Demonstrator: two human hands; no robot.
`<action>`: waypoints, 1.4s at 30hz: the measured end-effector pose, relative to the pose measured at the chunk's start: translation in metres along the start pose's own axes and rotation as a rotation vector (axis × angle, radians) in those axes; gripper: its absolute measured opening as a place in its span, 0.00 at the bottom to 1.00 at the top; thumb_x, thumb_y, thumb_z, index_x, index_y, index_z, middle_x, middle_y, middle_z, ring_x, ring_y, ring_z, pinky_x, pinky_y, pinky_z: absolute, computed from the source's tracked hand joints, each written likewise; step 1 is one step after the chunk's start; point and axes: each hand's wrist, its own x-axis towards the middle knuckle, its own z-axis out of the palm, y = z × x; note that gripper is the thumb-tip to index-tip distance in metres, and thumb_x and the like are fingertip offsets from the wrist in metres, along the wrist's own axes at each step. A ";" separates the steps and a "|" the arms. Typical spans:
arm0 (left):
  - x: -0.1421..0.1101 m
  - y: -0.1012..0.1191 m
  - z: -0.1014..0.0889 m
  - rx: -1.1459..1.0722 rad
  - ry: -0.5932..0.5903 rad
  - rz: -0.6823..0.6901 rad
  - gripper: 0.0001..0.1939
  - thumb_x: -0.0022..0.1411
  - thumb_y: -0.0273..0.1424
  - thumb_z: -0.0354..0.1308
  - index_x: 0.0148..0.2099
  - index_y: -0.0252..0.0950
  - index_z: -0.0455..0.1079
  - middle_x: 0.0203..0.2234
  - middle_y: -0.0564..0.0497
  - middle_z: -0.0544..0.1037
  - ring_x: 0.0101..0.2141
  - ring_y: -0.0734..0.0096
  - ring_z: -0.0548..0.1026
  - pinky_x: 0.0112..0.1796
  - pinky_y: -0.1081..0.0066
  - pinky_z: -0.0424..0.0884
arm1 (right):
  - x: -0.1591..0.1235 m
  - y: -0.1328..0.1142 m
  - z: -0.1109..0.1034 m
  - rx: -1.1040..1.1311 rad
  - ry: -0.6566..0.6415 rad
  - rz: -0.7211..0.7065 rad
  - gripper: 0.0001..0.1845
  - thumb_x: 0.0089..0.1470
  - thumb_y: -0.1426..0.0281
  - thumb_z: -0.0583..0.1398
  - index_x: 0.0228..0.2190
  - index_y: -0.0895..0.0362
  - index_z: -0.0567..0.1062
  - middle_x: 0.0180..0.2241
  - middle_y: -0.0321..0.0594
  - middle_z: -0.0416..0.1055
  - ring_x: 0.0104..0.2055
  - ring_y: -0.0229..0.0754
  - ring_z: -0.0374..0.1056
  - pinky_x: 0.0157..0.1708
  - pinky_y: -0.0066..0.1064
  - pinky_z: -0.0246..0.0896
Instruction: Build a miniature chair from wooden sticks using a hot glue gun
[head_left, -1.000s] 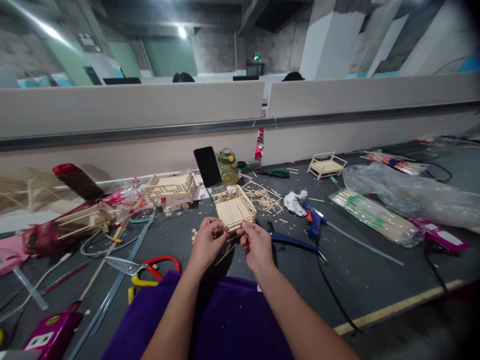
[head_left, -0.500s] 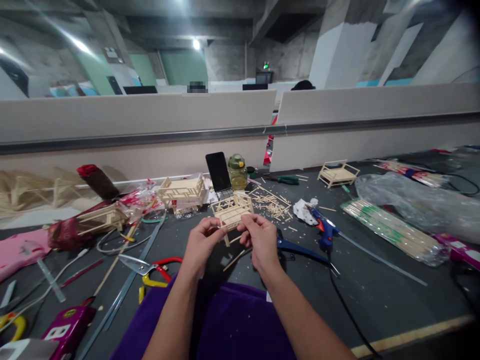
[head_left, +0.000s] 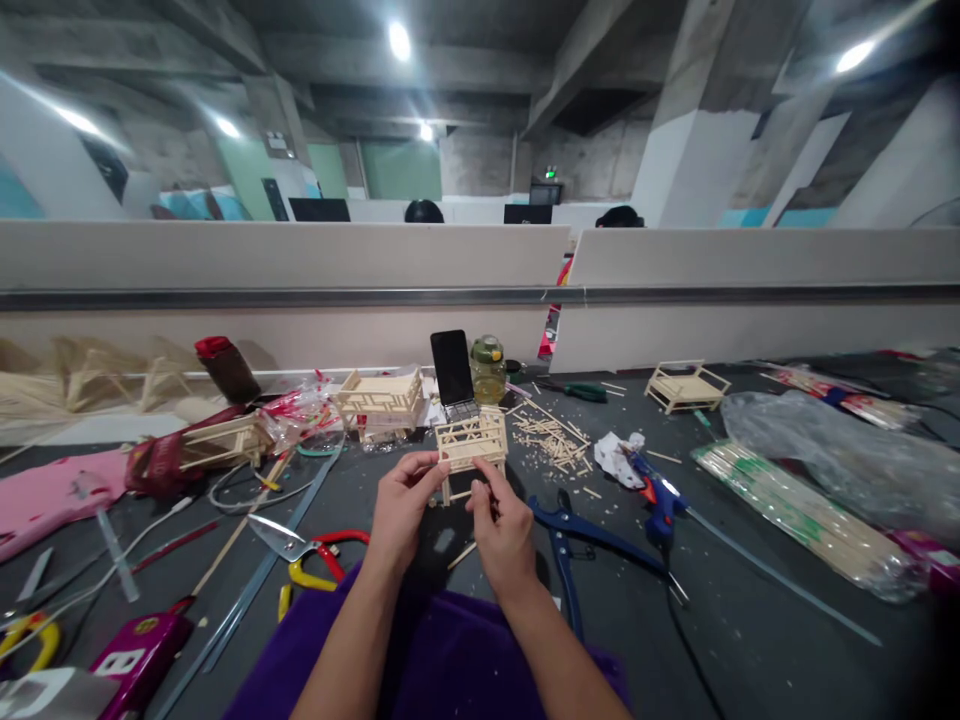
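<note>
A miniature bench of thin wooden sticks (head_left: 471, 438), with a latticed back and a slatted seat, is held up in front of me over the dark table. My left hand (head_left: 405, 505) is closed on its left front corner, thumb and forefinger pinching the frame. My right hand (head_left: 502, 525) is at the front edge, forefinger on the seat rim and thumb just below, fingers curled. Whether a small stick sits between those right fingers I cannot make out. A loose stick (head_left: 462, 555) lies on the table below the hands.
Right of my hands lie blue cutting pliers (head_left: 570, 525), a blue glue gun (head_left: 664, 505) and cut sticks (head_left: 551, 440). Red-and-yellow scissors (head_left: 300, 548) are at left. A phone (head_left: 452, 368) and a green bottle (head_left: 489, 370) stand behind, near other stick models (head_left: 384, 395).
My view has shifted, so the table sits lower in it. My right hand has moved closer to the left one and turned, uncovering more of the blue pliers. The bench stays in my hold.
</note>
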 end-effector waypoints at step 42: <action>0.005 0.006 0.030 -0.219 0.090 -0.120 0.21 0.37 0.40 0.74 0.32 0.32 0.78 0.23 0.48 0.80 0.24 0.67 0.76 0.29 0.71 0.70 | 0.011 0.039 0.007 0.388 0.149 0.376 0.21 0.49 0.53 0.60 0.33 0.59 0.73 0.25 0.36 0.71 0.24 0.37 0.64 0.23 0.27 0.60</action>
